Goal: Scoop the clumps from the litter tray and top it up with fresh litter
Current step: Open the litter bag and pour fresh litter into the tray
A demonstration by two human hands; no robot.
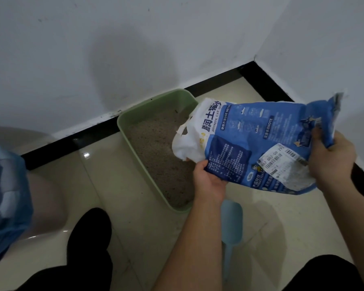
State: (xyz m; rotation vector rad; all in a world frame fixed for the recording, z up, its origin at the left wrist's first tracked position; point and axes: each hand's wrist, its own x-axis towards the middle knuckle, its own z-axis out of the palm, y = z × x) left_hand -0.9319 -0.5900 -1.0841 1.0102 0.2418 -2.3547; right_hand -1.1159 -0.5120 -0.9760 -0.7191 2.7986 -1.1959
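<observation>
A green litter tray [124, 131] lies on the tiled floor against the black skirting, filled with grey litter [156, 148]. A blue and white litter bag [250, 139] is held tilted on its side over the tray's right part, its torn white mouth pointing down-left at the litter. My left hand [206, 177] grips the bag's lower edge near the mouth. My right hand [330, 158] grips the bag's bottom end, raised higher. A light blue scoop [231, 219] rests on the floor just in front of the tray, below my left forearm.
A bin [42, 198] lined with a blue plastic bag [6, 198] stands at the left. My black-clad leg and foot [90, 238] are between the bin and the tray. White walls meet in a corner at the upper right.
</observation>
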